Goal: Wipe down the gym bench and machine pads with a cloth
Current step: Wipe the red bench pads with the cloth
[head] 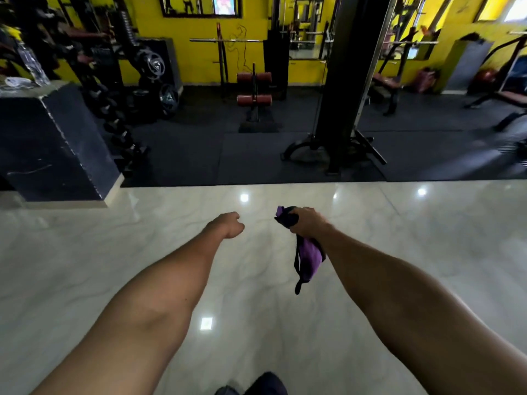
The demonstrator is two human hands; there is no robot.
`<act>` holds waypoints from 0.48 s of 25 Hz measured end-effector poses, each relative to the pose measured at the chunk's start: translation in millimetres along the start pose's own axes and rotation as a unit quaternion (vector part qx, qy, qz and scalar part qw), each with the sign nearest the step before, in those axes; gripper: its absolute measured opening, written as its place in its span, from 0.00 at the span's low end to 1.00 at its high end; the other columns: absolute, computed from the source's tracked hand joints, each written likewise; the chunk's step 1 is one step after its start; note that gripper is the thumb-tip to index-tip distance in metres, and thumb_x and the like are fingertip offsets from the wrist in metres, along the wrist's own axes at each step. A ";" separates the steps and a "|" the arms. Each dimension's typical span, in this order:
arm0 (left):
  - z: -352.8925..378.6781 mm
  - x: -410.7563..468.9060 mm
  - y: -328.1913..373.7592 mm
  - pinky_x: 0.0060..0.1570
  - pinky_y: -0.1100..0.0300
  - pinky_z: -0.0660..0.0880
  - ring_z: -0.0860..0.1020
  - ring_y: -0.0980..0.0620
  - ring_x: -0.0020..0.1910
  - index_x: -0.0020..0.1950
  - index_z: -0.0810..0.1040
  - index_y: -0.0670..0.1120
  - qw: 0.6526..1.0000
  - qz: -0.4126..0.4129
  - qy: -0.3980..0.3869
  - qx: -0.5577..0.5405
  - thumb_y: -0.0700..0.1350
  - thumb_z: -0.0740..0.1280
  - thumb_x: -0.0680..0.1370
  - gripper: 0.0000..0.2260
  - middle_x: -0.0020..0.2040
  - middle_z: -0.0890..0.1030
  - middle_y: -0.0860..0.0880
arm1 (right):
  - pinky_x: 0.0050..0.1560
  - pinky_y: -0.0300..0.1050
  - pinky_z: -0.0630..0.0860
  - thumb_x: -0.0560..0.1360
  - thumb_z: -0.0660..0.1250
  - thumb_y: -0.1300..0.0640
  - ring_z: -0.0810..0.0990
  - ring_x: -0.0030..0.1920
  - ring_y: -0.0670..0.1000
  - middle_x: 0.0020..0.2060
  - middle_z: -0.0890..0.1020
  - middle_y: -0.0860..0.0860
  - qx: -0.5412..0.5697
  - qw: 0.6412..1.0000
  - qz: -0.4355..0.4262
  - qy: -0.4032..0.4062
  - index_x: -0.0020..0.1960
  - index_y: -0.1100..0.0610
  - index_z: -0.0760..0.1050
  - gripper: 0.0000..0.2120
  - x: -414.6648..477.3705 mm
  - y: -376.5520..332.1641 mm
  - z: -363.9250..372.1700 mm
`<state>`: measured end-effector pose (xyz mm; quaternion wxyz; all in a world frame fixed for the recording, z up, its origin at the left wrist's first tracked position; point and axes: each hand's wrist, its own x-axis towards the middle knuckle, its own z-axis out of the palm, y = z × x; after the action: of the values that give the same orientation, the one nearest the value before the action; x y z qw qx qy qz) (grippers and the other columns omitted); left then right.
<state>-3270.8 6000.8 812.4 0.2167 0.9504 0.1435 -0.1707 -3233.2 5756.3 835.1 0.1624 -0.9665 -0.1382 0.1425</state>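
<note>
My right hand (pixel 306 222) grips a purple and black cloth (pixel 308 259); one bunched end sticks out above the fist and the rest hangs down below it. My left hand (pixel 228 225) is held out beside it with its fingers curled under and nothing in it. Both hands hover over a glossy white marble floor (pixel 114 252). Far ahead on the dark rubber mats stands a machine with red roller pads (pixel 254 89). A red-padded bench (pixel 385 82) sits at the right, and another bench (pixel 510 95) lies at the far right edge.
A black pillar with a cable machine frame (pixel 342 89) rises ahead to the right. A dark stone counter (pixel 54 143) stands at the left, with a dumbbell rack (pixel 114 115) and weight plates (pixel 155 64) behind it. Yellow walls and mirrors close off the back.
</note>
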 end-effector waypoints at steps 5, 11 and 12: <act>-26.8 106.6 55.6 0.72 0.49 0.66 0.67 0.44 0.74 0.78 0.64 0.53 1.000 0.007 0.008 0.001 0.50 0.61 0.79 0.27 0.78 0.66 0.48 | 0.58 0.53 0.77 0.74 0.66 0.49 0.79 0.57 0.61 0.59 0.80 0.56 -0.005 1.000 -0.010 0.017 0.69 0.48 0.74 0.23 104.3 33.4 -44.7; -82.0 251.8 92.2 0.73 0.50 0.64 0.66 0.44 0.75 0.79 0.64 0.52 0.999 -0.001 0.018 -0.028 0.50 0.61 0.78 0.27 0.79 0.64 0.48 | 0.56 0.48 0.76 0.72 0.68 0.52 0.79 0.59 0.58 0.61 0.79 0.53 -0.034 0.999 -0.006 0.028 0.69 0.46 0.74 0.25 270.4 50.2 -96.7; -95.1 270.1 97.5 0.73 0.51 0.65 0.66 0.44 0.75 0.78 0.64 0.51 1.000 -0.001 0.024 -0.018 0.50 0.61 0.79 0.27 0.79 0.64 0.48 | 0.57 0.49 0.76 0.72 0.69 0.51 0.79 0.60 0.59 0.61 0.79 0.53 -0.035 0.999 -0.002 0.030 0.70 0.46 0.74 0.26 291.3 46.7 -107.1</act>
<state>-2968.7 6014.0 824.0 0.2299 0.9502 0.1524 -0.1451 -2920.2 5775.8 848.5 0.1325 -0.9752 -0.1405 0.1080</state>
